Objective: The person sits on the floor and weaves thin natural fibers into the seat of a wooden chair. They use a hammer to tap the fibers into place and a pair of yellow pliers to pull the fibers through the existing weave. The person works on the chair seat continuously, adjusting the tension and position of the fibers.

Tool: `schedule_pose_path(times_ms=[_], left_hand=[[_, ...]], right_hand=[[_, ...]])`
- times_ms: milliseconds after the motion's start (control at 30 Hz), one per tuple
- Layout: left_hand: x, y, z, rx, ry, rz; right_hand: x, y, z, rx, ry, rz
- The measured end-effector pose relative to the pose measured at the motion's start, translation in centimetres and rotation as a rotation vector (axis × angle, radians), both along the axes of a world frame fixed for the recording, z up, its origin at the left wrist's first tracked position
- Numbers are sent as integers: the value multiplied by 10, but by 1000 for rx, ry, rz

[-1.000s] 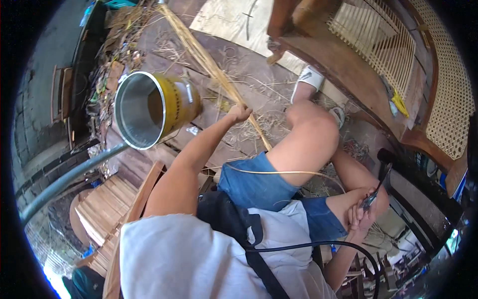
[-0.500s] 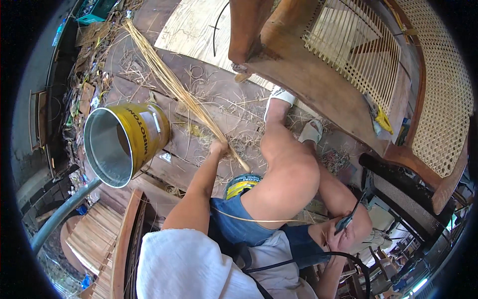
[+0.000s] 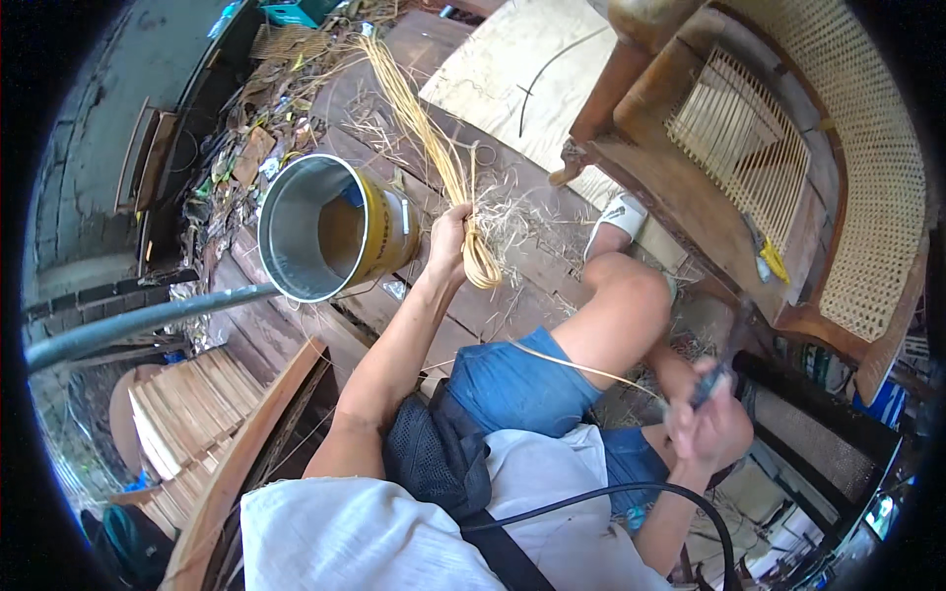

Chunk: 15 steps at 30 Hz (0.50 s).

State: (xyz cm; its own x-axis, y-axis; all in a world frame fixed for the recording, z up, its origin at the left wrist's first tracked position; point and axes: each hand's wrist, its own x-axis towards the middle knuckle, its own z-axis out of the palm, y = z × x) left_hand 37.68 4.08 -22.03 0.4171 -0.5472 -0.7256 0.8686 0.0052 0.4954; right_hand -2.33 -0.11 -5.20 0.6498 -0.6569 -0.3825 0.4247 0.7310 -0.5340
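My left hand (image 3: 449, 239) wraps around the pale cane bundle (image 3: 419, 113), whose long axis points away from me and leftward, its looped end (image 3: 481, 264) on my side; my right hand (image 3: 708, 428), well apart, holds a dark tool (image 3: 705, 388) (too blurred to name).

The person wears a white shirt (image 3: 552, 463) of soft cloth with many wrinkles, and its left sleeve (image 3: 335, 517) is short and wide. The shorts (image 3: 522, 379) are plain blue, with loose leg openings. At the waist there is a black bag (image 3: 434, 458) with a mesh surface, and a flat black strap (image 3: 507, 552) crosses the shirt. A black cable (image 3: 611, 488) makes a curve before the body. One foot has a white slipper (image 3: 623, 210) with dark marking. The left hand (image 3: 450, 241) and the right hand (image 3: 706, 424) are bare.
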Motion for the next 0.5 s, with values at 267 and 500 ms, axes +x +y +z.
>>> schedule_pose_path(times_ms=[267,500], left_hand=[[-2,17,40,-29,-343,-30],[-10,29,63,-35,-440,-6]], right_hand=[[197,17,16,-237,210,397],[217,16,-2,-108,148,601]])
